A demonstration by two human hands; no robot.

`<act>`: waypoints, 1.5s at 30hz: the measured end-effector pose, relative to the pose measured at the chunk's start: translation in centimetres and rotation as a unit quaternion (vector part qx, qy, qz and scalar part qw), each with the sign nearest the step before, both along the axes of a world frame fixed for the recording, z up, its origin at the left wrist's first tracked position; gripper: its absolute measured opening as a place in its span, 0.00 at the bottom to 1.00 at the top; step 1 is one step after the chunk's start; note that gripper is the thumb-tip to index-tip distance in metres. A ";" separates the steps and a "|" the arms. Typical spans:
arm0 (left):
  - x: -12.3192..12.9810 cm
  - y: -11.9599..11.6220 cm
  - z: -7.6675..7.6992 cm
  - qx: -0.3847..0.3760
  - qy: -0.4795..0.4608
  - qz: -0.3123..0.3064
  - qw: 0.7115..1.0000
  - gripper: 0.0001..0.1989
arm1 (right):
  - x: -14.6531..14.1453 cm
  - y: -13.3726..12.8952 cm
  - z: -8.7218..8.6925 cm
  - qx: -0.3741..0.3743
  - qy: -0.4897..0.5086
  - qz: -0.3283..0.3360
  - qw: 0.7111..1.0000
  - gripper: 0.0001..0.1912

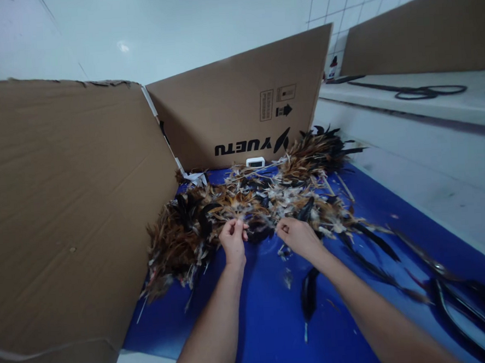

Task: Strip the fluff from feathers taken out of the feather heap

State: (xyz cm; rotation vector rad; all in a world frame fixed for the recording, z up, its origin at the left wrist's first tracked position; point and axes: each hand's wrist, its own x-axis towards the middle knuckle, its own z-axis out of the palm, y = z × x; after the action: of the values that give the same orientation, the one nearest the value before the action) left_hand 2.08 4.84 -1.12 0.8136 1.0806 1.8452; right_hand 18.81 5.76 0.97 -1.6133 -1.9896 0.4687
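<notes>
Brown, black and whitish feathers (175,235) lie in a wide heap across the blue surface (270,311). At the heap's front edge, my left hand (233,238) has its thumb and fingers pinched together, with something wispy at the tips that is too small to make out. A short way to the right, my right hand (297,235) is closed too, its fingertips pressed together near pale fluff; what they hold is unclear. Dark feathers lie between the two hands. A single black feather (310,295) rests on the blue surface below my right hand.
Cardboard panels stand at the left (72,214) and back (238,105). A small white device (255,162) sits against the back panel. Large scissors (439,271) lie at the right. A denser feather bunch (314,152) is at the back right. A white ledge (418,97) holds a black cord.
</notes>
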 end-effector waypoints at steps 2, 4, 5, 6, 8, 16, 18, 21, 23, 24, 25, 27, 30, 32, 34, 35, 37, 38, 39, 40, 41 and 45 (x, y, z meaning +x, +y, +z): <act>0.0 0.0 0.0 -0.002 0.003 -0.002 1.000 0.16 | 0.5 -0.2 0.1 -0.002 0.033 0.005 0.999 0.06; 0.1 -0.1 0.1 -0.004 0.007 -0.005 1.000 0.15 | 0.8 -0.4 0.1 -0.014 0.079 0.005 0.997 0.06; 0.1 -0.1 0.1 -0.005 0.009 -0.007 1.000 0.16 | 0.9 -0.6 0.1 -0.028 0.118 0.004 0.993 0.06; 0.1 -0.2 0.1 -0.006 0.011 -0.009 1.000 0.16 | 0.9 -0.8 0.1 -0.047 0.166 0.002 0.985 0.05; 0.3 -0.3 0.2 -0.005 0.015 -0.018 1.000 0.16 | 0.8 -1.3 0.2 -0.087 0.278 -0.005 0.957 0.06; 0.7 -0.7 0.2 -0.004 0.056 -0.079 0.995 0.15 | 1.0 -2.5 0.8 -0.130 0.489 -0.008 0.863 0.19; 0.8 -0.8 0.2 -0.003 0.065 -0.095 0.993 0.15 | 1.2 -2.3 0.6 -0.129 0.496 -0.002 0.858 0.18; 0.9 -1.0 0.3 -0.004 0.067 -0.119 0.991 0.15 | 1.4 -2.1 0.4 -0.127 0.521 0.016 0.844 0.16; 1.0 -1.1 0.3 -0.004 0.071 -0.134 0.988 0.14 | 1.4 -2.1 0.4 -0.126 0.530 0.021 0.838 0.15; 1.0 -1.2 0.4 -0.005 0.075 -0.140 0.987 0.14 | 1.3 -2.1 0.4 -0.123 0.531 0.023 0.838 0.15; 1.1 -1.2 0.5 -0.006 0.081 -0.146 0.986 0.14 | 1.3 -2.2 0.5 -0.116 0.530 0.023 0.840 0.15; 1.2 -1.5 0.6 -0.011 0.095 -0.157 0.983 0.14 | 1.2 -2.3 0.8 -0.086 0.522 0.020 0.848 0.15; 1.3 -1.8 0.8 -0.015 0.115 -0.175 0.978 0.14 | 1.1 -2.3 1.3 -0.047 0.510 0.015 0.859 0.15; 1.3 -2.0 0.7 -0.015 0.128 -0.188 0.974 0.13 | 1.3 -2.3 1.5 -0.031 0.516 0.004 0.856 0.16; 1.2 -2.1 0.7 -0.012 0.144 -0.202 0.969 0.13 | 1.7 -2.2 1.7 -0.018 0.525 -0.009 0.851 0.16; 1.2 -2.2 0.7 -0.009 0.152 -0.209 0.966 0.13 | 2.1 -2.1 1.8 -0.012 0.529 -0.015 0.849 0.15; 1.1 -2.3 0.9 -0.005 0.165 -0.226 0.960 0.13 | 2.8 -1.8 1.8 -0.005 0.535 -0.022 0.845 0.14; 1.1 -2.4 1.0 -0.005 0.169 -0.236 0.957 0.13 | 3.1 -1.7 1.8 -0.004 0.536 -0.021 0.844 0.14; 1.1 -2.6 1.1 -0.007 0.172 -0.249 0.953 0.13 | 3.3 -1.7 1.8 -0.006 0.534 -0.017 0.845 0.14; 1.0 -2.7 1.2 -0.011 0.172 -0.262 0.949 0.13 | 3.5 -1.6 1.7 -0.011 0.529 -0.008 0.849 0.13; 1.0 -2.8 1.3 -0.015 0.172 -0.278 0.945 0.13 | 3.6 -1.6 1.7 -0.018 0.522 0.002 0.853 0.13; 1.1 -3.3 1.4 -0.021 0.169 -0.349 0.922 0.12 | 3.1 -2.1 2.0 -0.059 0.485 0.072 0.870 0.10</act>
State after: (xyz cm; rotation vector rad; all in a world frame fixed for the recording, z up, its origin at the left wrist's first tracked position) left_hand 3.14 1.56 0.25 1.3217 0.8639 1.0991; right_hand 21.93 3.61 2.95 -0.9463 -1.2945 1.1945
